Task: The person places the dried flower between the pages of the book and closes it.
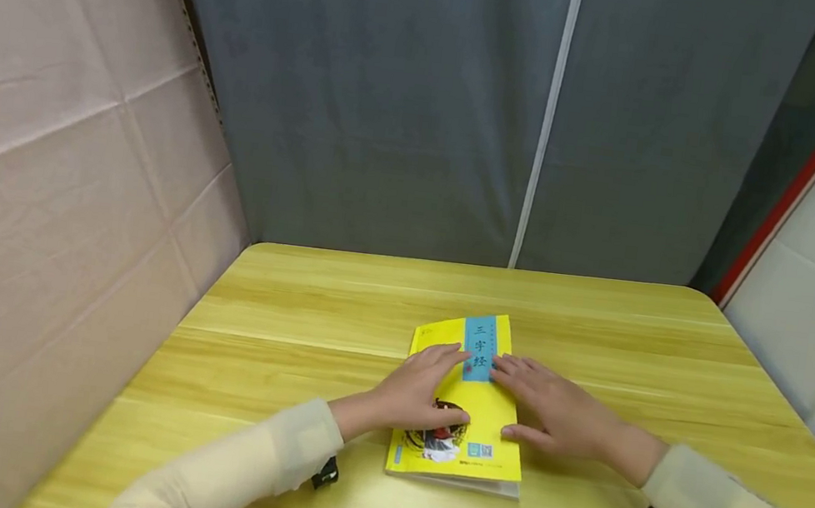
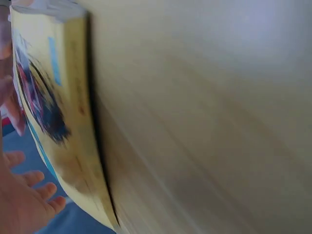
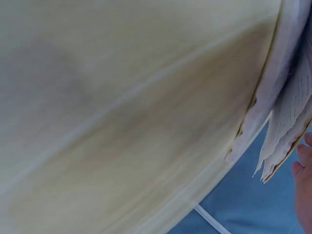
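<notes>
A yellow paperback book [image 1: 490,423] with a blue title strip lies on the wooden table, its cover up. My left hand [image 1: 413,389] spreads over the left part of the cover, with the thumb above the printed picture. Over the right edge, my right hand [image 1: 563,414] has its fingers extended at the title strip and its thumb near the cover's edge. In the left wrist view the spine side faces the camera, beside the left hand's fingers [image 2: 34,178]. Parted pages [image 3: 292,112] show at the book's opening side in the right wrist view, near the right hand [image 3: 303,187].
The wooden table [image 1: 311,302] ends at a dark grey curtain [image 1: 393,118]. Pale cloth walls [image 1: 70,165] stand on both sides, with a red strip [image 1: 809,174] along the right one.
</notes>
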The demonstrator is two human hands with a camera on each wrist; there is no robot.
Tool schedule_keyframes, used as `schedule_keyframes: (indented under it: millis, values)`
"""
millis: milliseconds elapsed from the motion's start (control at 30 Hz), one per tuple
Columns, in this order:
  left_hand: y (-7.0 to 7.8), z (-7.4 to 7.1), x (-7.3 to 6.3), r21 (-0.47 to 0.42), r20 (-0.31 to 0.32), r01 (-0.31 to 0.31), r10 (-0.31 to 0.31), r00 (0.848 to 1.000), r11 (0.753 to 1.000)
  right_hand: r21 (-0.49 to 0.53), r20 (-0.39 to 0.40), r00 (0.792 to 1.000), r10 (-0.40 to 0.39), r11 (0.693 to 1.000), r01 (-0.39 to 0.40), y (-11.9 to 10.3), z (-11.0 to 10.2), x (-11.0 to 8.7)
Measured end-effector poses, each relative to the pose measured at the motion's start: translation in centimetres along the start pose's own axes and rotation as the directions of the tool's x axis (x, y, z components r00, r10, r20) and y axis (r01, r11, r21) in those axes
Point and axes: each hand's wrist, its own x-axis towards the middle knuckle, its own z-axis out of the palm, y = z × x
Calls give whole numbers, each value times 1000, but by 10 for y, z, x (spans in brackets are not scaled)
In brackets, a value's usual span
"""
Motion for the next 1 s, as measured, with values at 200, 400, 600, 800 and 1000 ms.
schedule_keyframes:
  millis: [200,400,600,800,1000]
  values:
    - [-21,-5,-20,205,100,-51,31,995,978,-41,55,998,1,999,1,1,10,-8]
    - [-34,-7,-32,303,199,-87,26,980,949,0,131,991,36,999,-36,2,16,-15]
    - [-37,-10,-35,329,261,-121,32,965,937,27,187,981,55,998,-61,3,19,-18]
    - [-35,-13,-32,327,285,-123,26,958,937,13,173,984,45,999,-48,4,18,-18]
    - [-33,-11,-29,351,292,-147,42,955,925,-7,174,984,43,999,-42,4,15,-20]
